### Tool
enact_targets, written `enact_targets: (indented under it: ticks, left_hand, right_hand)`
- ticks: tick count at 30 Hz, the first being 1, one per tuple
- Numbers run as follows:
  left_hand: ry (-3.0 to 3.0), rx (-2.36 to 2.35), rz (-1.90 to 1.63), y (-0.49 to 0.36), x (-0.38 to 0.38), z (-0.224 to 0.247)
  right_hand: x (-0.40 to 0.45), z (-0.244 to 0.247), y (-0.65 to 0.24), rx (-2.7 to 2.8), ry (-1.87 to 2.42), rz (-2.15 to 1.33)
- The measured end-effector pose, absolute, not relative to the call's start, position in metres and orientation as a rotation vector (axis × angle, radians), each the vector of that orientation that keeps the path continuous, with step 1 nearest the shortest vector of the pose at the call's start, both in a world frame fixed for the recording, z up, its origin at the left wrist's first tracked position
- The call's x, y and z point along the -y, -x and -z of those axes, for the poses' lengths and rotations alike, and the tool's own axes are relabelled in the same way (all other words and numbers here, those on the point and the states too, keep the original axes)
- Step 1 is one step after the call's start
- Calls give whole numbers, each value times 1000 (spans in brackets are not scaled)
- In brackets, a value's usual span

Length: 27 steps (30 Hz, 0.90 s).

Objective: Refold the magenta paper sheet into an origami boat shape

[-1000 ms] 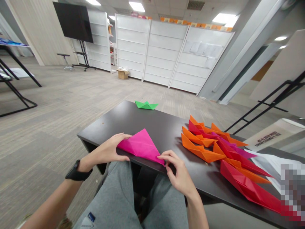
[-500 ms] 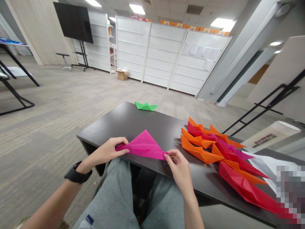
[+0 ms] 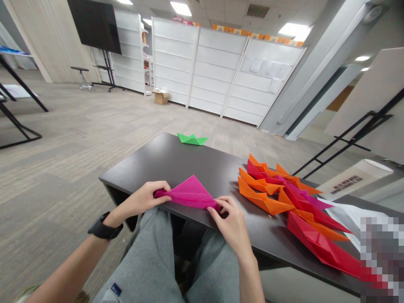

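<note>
A magenta paper boat (image 3: 192, 192), its peak pointing away from me, is held just above the near edge of the dark table (image 3: 151, 156). My left hand (image 3: 150, 198) pinches its left end between thumb and fingers. At the opposite end, my right hand (image 3: 229, 219) has thumb and fingers closed on the right corner. The fingers partly cover both ends of the paper. To the right of my right hand lies a group of folded boats, among them an orange paper boat (image 3: 263, 198) and a red paper boat (image 3: 320, 242).
A green paper boat (image 3: 192, 139) stands at the table's far edge. On the right are white sheets (image 3: 342, 214) and a white printed cylinder (image 3: 355, 179). Beyond the table are white shelving panels (image 3: 208, 69), a cardboard box (image 3: 161, 97) and a stool (image 3: 80, 73).
My right hand has shifted slightly left and inward along the magenta paper, its thumb now lower on the near edge. The left hand keeps its pinch. The view has moved slightly.
</note>
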<state>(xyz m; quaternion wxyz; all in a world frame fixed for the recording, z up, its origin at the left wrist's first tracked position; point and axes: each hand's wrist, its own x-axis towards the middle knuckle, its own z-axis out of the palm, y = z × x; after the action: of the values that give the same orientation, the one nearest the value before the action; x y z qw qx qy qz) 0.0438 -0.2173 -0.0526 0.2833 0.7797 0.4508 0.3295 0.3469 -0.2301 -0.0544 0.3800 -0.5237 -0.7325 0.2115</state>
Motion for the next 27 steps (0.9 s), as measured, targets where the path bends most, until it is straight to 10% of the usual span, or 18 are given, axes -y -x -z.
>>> enact_targets:
  ticks: [27]
  left_hand:
    - [-2076, -1216, -1229, -50, 220, 47]
  right_hand:
    - [224, 70, -367, 1696, 1364, -624]
